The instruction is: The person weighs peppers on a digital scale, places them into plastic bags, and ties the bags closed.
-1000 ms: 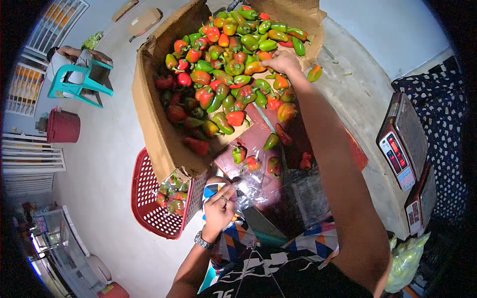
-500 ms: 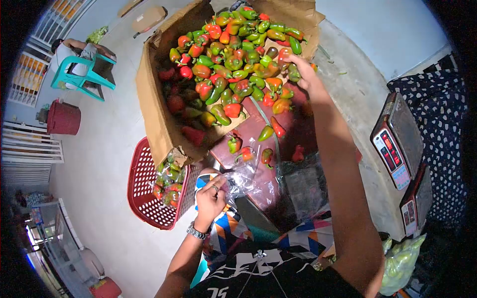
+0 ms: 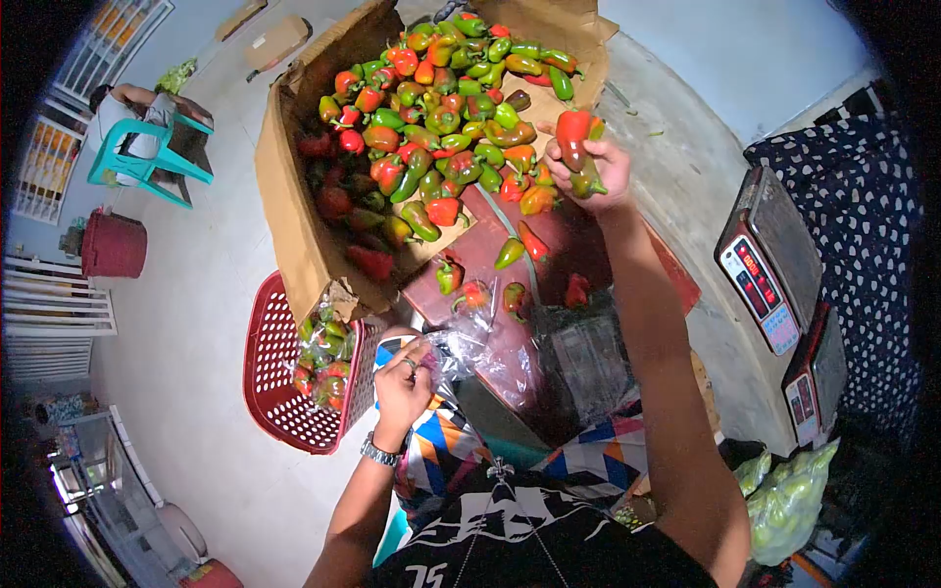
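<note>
In my right hand (image 3: 606, 174) are a few peppers (image 3: 573, 137), red and green, with the fingers curled round them, just off the open side of the cardboard box. My left hand (image 3: 402, 387), with a ring and a metal watch, is closed on the edge of a clear plastic bag (image 3: 472, 343). Its mouth spreads over the dark red surface (image 3: 520, 367), next to a few loose peppers (image 3: 510, 253). A large pile of red and green peppers (image 3: 441, 122) fills the tilted cardboard box (image 3: 284, 206).
A red perforated basket (image 3: 265, 363) holds bagged peppers (image 3: 328, 358), left of my knee. Two digital scales (image 3: 769, 260) stand at the right, above a bag of green produce (image 3: 789, 500). A person (image 3: 132, 103) sits on a teal chair (image 3: 147, 157) at the far left.
My right hand has drawn back from the pile, lifting peppers and turning them into view. My left hand stays at the plastic bag. The view has shifted slightly.
</note>
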Action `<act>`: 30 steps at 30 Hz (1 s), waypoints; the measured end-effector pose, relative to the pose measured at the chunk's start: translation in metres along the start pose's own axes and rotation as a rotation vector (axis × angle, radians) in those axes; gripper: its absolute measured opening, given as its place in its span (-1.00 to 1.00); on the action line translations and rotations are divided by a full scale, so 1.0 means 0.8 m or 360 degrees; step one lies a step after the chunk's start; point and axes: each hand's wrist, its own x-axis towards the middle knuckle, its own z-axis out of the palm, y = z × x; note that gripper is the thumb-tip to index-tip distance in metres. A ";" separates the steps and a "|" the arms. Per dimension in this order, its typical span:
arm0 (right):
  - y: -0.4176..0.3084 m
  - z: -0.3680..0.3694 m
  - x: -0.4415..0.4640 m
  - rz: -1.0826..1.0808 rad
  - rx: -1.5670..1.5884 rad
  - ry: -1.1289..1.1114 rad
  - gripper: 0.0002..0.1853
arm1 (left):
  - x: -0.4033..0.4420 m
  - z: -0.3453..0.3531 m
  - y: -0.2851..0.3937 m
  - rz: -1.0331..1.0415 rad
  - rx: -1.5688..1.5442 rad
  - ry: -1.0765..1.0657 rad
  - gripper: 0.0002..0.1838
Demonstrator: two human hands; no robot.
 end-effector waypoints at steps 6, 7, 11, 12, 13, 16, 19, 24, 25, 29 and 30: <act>-0.013 0.020 -0.050 0.0126 -0.0864 0.0834 -0.57 | -0.005 -0.005 0.002 -0.0031 -0.0059 0.0003 -0.62; -0.026 0.025 -0.063 0.0156 -0.1127 0.0964 -0.60 | -0.005 -0.005 -0.001 -0.0007 -0.0081 0.0007 -0.61; -0.121 0.035 -0.175 -0.0020 -0.1749 0.1618 -0.23 | -0.010 -0.005 -0.005 -0.0167 -0.0199 -0.0019 -0.60; -0.155 0.014 -0.211 -0.0142 -0.2353 0.1916 -0.12 | -0.010 -0.008 0.003 -0.0168 -0.0168 -0.0015 -0.60; -0.194 -0.009 -0.250 -0.0268 -0.2970 0.2182 -0.01 | -0.010 -0.009 0.009 -0.0170 -0.0136 -0.0002 -0.60; -0.281 -0.002 -0.344 0.0292 -0.2982 0.2897 0.07 | -0.008 -0.008 0.008 -0.0142 -0.0105 -0.0035 -0.58; -0.309 -0.014 -0.407 0.0836 -0.3000 0.3153 -0.03 | -0.004 -0.007 0.020 -0.0114 -0.0031 -0.0025 -0.57; -0.325 -0.043 -0.437 0.1096 -0.2754 0.3277 -0.10 | -0.002 -0.002 0.022 -0.0072 0.0052 -0.0039 -0.56; -0.328 -0.050 -0.441 0.1138 -0.2850 0.3213 -0.10 | -0.001 0.000 0.024 -0.0051 0.0064 -0.0036 -0.55; -0.341 -0.057 -0.451 0.1275 -0.3119 0.2839 -0.02 | 0.000 0.006 0.016 -0.0073 0.0037 -0.0073 -0.54; -0.346 -0.055 -0.455 0.1292 -0.3157 0.2729 0.02 | 0.001 0.006 0.017 -0.0087 0.0033 -0.0060 -0.54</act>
